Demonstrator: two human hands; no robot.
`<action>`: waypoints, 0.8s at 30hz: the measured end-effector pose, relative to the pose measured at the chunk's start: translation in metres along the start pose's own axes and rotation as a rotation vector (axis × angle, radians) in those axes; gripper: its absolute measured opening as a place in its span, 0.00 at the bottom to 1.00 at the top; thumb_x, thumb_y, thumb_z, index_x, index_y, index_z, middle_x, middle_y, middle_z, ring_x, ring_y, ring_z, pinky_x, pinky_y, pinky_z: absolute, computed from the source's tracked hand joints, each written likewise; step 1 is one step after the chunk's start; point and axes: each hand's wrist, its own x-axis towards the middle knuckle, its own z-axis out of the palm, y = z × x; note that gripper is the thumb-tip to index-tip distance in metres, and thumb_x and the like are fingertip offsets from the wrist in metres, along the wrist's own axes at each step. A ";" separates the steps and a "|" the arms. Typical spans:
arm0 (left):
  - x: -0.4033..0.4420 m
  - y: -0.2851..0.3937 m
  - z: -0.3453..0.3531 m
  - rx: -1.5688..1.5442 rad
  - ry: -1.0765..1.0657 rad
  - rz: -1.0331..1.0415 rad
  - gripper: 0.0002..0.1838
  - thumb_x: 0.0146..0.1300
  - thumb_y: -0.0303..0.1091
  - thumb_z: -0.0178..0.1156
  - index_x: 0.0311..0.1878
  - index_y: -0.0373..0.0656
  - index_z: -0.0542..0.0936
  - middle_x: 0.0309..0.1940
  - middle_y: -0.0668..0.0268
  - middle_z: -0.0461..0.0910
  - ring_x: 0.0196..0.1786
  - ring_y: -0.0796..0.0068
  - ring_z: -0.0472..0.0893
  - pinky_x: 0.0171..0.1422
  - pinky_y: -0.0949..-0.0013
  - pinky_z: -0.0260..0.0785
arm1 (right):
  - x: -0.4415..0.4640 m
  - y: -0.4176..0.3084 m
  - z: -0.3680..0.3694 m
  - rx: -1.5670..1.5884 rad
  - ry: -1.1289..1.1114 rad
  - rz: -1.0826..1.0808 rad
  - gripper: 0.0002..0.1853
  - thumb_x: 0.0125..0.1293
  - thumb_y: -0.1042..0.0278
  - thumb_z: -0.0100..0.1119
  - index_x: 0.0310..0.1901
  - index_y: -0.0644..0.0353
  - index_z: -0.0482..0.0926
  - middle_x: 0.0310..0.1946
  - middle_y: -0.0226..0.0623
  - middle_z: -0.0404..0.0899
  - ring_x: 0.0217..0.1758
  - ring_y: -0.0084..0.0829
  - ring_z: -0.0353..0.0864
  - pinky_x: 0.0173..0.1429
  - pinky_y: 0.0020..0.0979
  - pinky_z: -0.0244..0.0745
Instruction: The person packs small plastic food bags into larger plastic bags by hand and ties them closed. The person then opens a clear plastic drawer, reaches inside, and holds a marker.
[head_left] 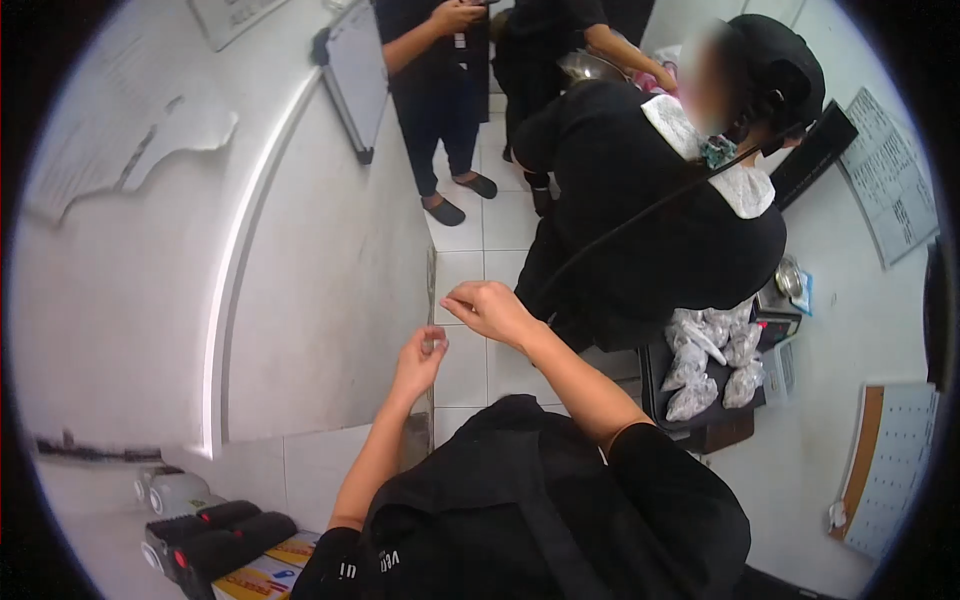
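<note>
My left hand (420, 362) is raised above the tiled floor beside the white wall, its fingers curled toward the thumb. Slightly higher and to the right, my right hand (485, 310) has its fingertips pressed together in a pinch. The two hands are close but apart. Anything between the fingers of either hand is too small or hidden to make out. A black apron (480, 500) covers my front below them.
A person in black (650, 210) bends over ahead on the right, near a dark tray (655, 385) with several filled plastic bags (690, 395). Two more people stand farther back. Black bottles (235, 545) and boxes (262, 580) are at the lower left. A whiteboard (355, 75) hangs upper left.
</note>
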 end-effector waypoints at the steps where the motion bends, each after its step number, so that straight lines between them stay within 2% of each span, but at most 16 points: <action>1: 0.020 0.000 -0.001 -0.049 0.038 0.007 0.15 0.62 0.31 0.59 0.51 0.37 0.73 0.40 0.67 0.78 0.34 0.79 0.75 0.40 0.74 0.70 | 0.002 0.005 -0.003 0.041 -0.019 0.058 0.14 0.62 0.59 0.55 0.32 0.62 0.80 0.27 0.45 0.80 0.34 0.47 0.79 0.38 0.42 0.73; 2: 0.041 0.003 -0.002 -0.101 0.081 0.017 0.15 0.62 0.32 0.59 0.51 0.37 0.73 0.41 0.67 0.78 0.34 0.79 0.75 0.40 0.74 0.70 | -0.001 0.017 -0.001 0.031 -0.010 0.069 0.14 0.62 0.59 0.55 0.32 0.62 0.80 0.27 0.45 0.80 0.34 0.47 0.79 0.38 0.42 0.73; 4: 0.077 0.019 -0.005 -0.100 0.117 0.034 0.15 0.61 0.32 0.60 0.50 0.38 0.74 0.41 0.65 0.78 0.34 0.78 0.75 0.41 0.73 0.69 | -0.017 0.049 0.017 -0.004 -0.195 0.244 0.14 0.63 0.58 0.55 0.35 0.62 0.80 0.29 0.46 0.80 0.34 0.48 0.79 0.39 0.42 0.73; 6: 0.107 0.033 -0.005 -0.105 0.162 0.029 0.15 0.60 0.32 0.60 0.49 0.39 0.74 0.42 0.63 0.78 0.35 0.77 0.75 0.41 0.72 0.69 | -0.028 0.064 0.031 0.062 -0.288 0.199 0.14 0.63 0.58 0.54 0.38 0.61 0.81 0.31 0.47 0.81 0.35 0.49 0.79 0.41 0.42 0.73; 9: 0.148 0.049 0.003 -0.030 0.299 0.079 0.19 0.60 0.33 0.61 0.52 0.37 0.72 0.46 0.61 0.77 0.35 0.75 0.76 0.43 0.71 0.70 | -0.029 0.067 0.026 0.201 -0.497 0.253 0.16 0.66 0.57 0.51 0.42 0.61 0.80 0.34 0.48 0.81 0.40 0.47 0.80 0.46 0.41 0.73; 10: 0.160 0.051 0.005 -0.038 0.312 0.079 0.20 0.59 0.33 0.62 0.53 0.38 0.72 0.48 0.59 0.75 0.39 0.72 0.76 0.44 0.70 0.71 | -0.027 0.068 0.022 0.263 -0.559 0.263 0.16 0.66 0.56 0.50 0.42 0.61 0.79 0.34 0.48 0.81 0.40 0.47 0.80 0.46 0.41 0.72; 14: 0.214 0.060 0.012 0.015 0.367 0.113 0.24 0.57 0.34 0.63 0.56 0.38 0.69 0.52 0.55 0.72 0.46 0.66 0.76 0.50 0.66 0.70 | -0.029 0.100 0.007 0.251 -0.529 0.338 0.21 0.68 0.52 0.48 0.49 0.63 0.76 0.39 0.51 0.80 0.45 0.49 0.78 0.49 0.42 0.71; 16: 0.229 0.092 0.021 0.019 0.410 0.136 0.25 0.57 0.33 0.63 0.56 0.38 0.68 0.52 0.55 0.72 0.48 0.66 0.75 0.52 0.65 0.69 | -0.039 0.106 0.002 0.110 -0.465 0.486 0.32 0.70 0.43 0.39 0.60 0.65 0.66 0.52 0.56 0.74 0.57 0.52 0.71 0.59 0.42 0.66; 17: 0.236 0.106 0.026 0.016 0.444 0.156 0.25 0.57 0.31 0.62 0.57 0.38 0.67 0.52 0.54 0.72 0.50 0.65 0.74 0.54 0.65 0.68 | -0.045 0.109 0.003 0.117 -0.470 0.473 0.32 0.70 0.43 0.39 0.60 0.65 0.66 0.52 0.56 0.74 0.57 0.52 0.71 0.59 0.42 0.66; 19: 0.266 0.110 0.035 -0.024 0.442 0.225 0.24 0.57 0.28 0.59 0.57 0.38 0.67 0.52 0.54 0.72 0.51 0.65 0.74 0.55 0.65 0.67 | -0.055 0.116 0.006 0.316 -0.495 0.707 0.41 0.69 0.34 0.29 0.67 0.68 0.55 0.64 0.57 0.62 0.69 0.51 0.58 0.70 0.41 0.54; 20: 0.282 0.115 0.040 -0.076 0.426 0.298 0.23 0.57 0.24 0.56 0.57 0.38 0.66 0.52 0.54 0.71 0.52 0.64 0.73 0.57 0.65 0.66 | -0.056 0.115 0.000 0.322 -0.499 0.694 0.41 0.69 0.34 0.29 0.67 0.68 0.55 0.64 0.57 0.62 0.69 0.51 0.58 0.70 0.41 0.54; 21: 0.296 0.123 0.043 -0.066 0.434 0.303 0.23 0.57 0.24 0.56 0.57 0.38 0.66 0.52 0.54 0.71 0.52 0.64 0.73 0.57 0.65 0.66 | -0.057 0.108 -0.010 0.447 -0.434 0.735 0.42 0.68 0.33 0.27 0.68 0.66 0.54 0.66 0.55 0.59 0.72 0.48 0.53 0.72 0.39 0.49; 22: 0.310 0.132 0.046 -0.115 0.413 0.351 0.23 0.55 0.21 0.50 0.57 0.38 0.66 0.52 0.54 0.72 0.53 0.64 0.73 0.58 0.65 0.65 | -0.056 0.101 -0.023 0.576 -0.365 0.773 0.44 0.67 0.31 0.24 0.69 0.65 0.53 0.68 0.53 0.56 0.74 0.45 0.48 0.74 0.38 0.44; 23: 0.324 0.140 0.048 -0.160 0.386 0.403 0.25 0.52 0.17 0.45 0.57 0.37 0.66 0.52 0.54 0.72 0.54 0.64 0.73 0.59 0.66 0.64 | -0.054 0.092 -0.036 0.605 -0.334 0.746 0.43 0.68 0.31 0.24 0.68 0.66 0.53 0.68 0.53 0.55 0.74 0.44 0.48 0.74 0.38 0.44; 24: 0.337 0.149 0.052 -0.141 0.381 0.415 0.25 0.52 0.17 0.45 0.57 0.37 0.66 0.52 0.54 0.72 0.54 0.64 0.73 0.59 0.66 0.64 | -0.056 0.094 -0.038 0.619 -0.321 0.732 0.43 0.68 0.31 0.24 0.68 0.66 0.53 0.68 0.53 0.55 0.74 0.44 0.48 0.74 0.38 0.44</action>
